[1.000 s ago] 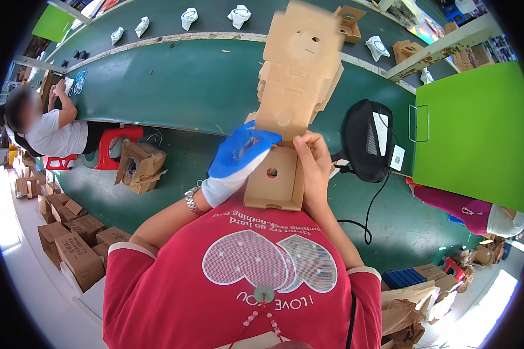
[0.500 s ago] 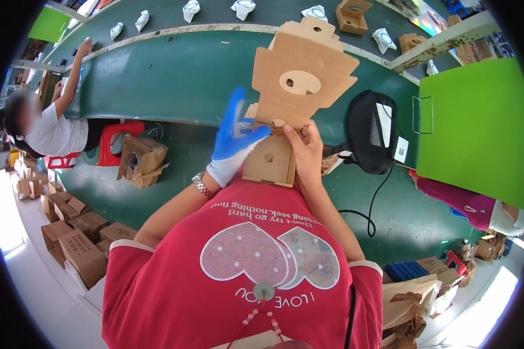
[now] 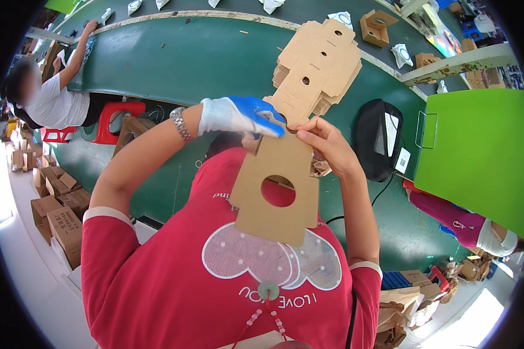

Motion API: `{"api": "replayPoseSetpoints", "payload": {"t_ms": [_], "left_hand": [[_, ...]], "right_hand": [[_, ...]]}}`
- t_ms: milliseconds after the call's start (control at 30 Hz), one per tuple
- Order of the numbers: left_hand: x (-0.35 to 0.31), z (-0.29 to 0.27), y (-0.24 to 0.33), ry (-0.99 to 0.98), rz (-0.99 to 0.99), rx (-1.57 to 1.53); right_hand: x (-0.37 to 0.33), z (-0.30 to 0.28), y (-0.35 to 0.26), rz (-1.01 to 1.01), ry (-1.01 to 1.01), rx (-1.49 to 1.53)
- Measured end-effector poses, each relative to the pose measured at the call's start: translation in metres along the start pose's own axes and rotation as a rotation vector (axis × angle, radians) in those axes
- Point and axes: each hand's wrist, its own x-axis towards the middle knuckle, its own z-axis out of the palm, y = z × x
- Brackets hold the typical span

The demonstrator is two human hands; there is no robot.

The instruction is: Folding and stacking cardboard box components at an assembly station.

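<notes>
A brown cardboard box blank (image 3: 276, 157) slants toward my chest, a large round hole in its near panel. My left hand (image 3: 241, 118), in a white glove with blue-coated fingers, is closed on its far edge, fingertips pointing right. Bare, my right hand (image 3: 330, 145) pinches the same edge just to the right, thumb and forefinger close to the gloved fingertips. What lies under the panel is hidden. Right behind my hands, a stack of flat cardboard blanks (image 3: 320, 67) with small holes lies on the green table.
A black mesh-sided bag (image 3: 375, 139) sits right of the stack, beside a bright green board (image 3: 477, 157). Across the back runs a dark belt (image 3: 239, 10) carrying white-wrapped items and an open small carton (image 3: 377, 29). A co-worker (image 3: 55, 96) sits at the far left.
The holed panel has swung down toward my chest, covering the box's shallow near part. My left hand has gone from spread fingers to gripping the far edge. The stack behind now shows.
</notes>
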Motion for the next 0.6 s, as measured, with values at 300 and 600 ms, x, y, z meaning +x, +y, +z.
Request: {"api": "replayPoseSetpoints", "payload": {"t_ms": [300,600], "left_hand": [[0.035,0.007,-0.04,0.103,-0.26,0.048],[0.009,0.069,-0.065,0.767,0.103,-0.133]], "right_hand": [[0.029,0.007,-0.015,0.207,0.04,-0.378],[0.08,0.005,0.042,-0.295,0.963,-0.835]]}}
